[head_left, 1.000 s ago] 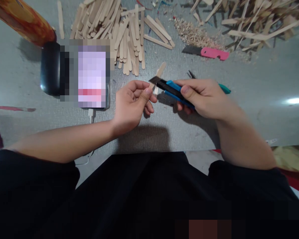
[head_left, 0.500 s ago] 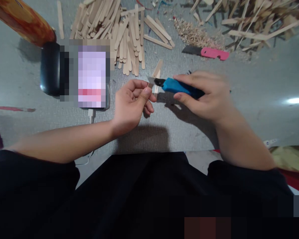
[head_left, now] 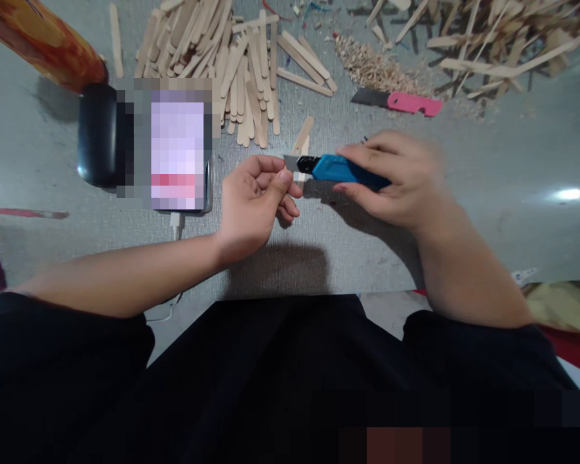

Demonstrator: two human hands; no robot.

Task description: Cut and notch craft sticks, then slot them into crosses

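My right hand (head_left: 391,180) is wrapped round a blue utility knife (head_left: 341,171), its blade pointing left. The blade reaches the fingertips of my left hand (head_left: 261,200), where thumb and index finger pinch a small piece of wood that is mostly hidden. Just beyond the blade, a wooden stick (head_left: 303,134) lies on the table, with a second pale stick partly under the knife. Whether the blade touches the pinched piece cannot be made out.
Wooden sticks (head_left: 254,84) are heaped at the top centre, shavings (head_left: 377,64) and split wood (head_left: 493,61) at top right. A pink-handled blade (head_left: 415,104) lies below the shavings. A phone (head_left: 176,151), black object (head_left: 97,135) and orange cylinder (head_left: 53,42) are left.
The knife in my right hand has shifted slightly left and turned more level, its blade now closer to my left fingertips. My left hand has hardly moved.
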